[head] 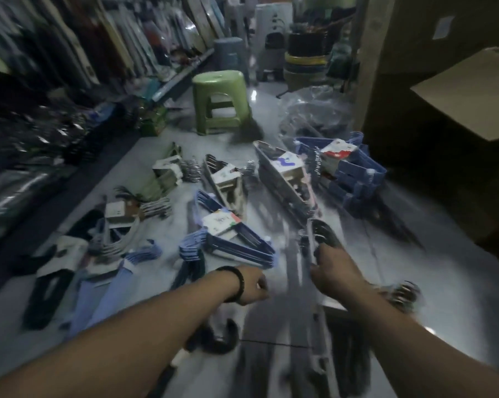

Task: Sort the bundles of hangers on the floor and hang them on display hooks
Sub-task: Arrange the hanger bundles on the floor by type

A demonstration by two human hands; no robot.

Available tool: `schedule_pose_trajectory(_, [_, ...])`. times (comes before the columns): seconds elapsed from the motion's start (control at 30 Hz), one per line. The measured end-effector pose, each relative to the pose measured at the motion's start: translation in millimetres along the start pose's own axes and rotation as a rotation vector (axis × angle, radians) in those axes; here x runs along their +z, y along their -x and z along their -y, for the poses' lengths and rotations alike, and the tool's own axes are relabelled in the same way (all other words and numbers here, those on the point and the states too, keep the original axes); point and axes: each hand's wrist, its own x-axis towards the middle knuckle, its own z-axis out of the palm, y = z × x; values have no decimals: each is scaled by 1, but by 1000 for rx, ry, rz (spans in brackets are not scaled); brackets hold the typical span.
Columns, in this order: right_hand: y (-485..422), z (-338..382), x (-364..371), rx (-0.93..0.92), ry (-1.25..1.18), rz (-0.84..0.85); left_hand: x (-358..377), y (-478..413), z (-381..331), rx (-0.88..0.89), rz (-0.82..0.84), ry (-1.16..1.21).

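A person's right hand [333, 271] grips the near end of a dark hanger bundle [318, 234] whose length runs away across the floor [400, 268], while the left hand [249, 284], loosely curled and seemingly empty, hovers just beside it.

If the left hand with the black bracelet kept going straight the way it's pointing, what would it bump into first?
Probably the blue plastic hanger bundle with the white paper label, lying on the floor just ahead of the left hand. The picture is blurred, so depth is uncertain.
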Motion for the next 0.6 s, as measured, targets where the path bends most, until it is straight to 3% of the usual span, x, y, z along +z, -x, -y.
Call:
schedule_pose_trajectory(0.13, [0,100,26,-258,103,124,-40,26,122,-113,-100,-108])
schedule_pose_trajectory(0.33, [-4,186,73,-363,98,147,-48,40,292,-549,-538,129])
schedule_pose_trajectory(0.5, [4,218,117,-361,60,217,-34,35,350,-683,-449,127])
schedule_pose_trajectory(0.6, [9,235,134,-344,-21,219,-27,28,356,-647,-453,68])
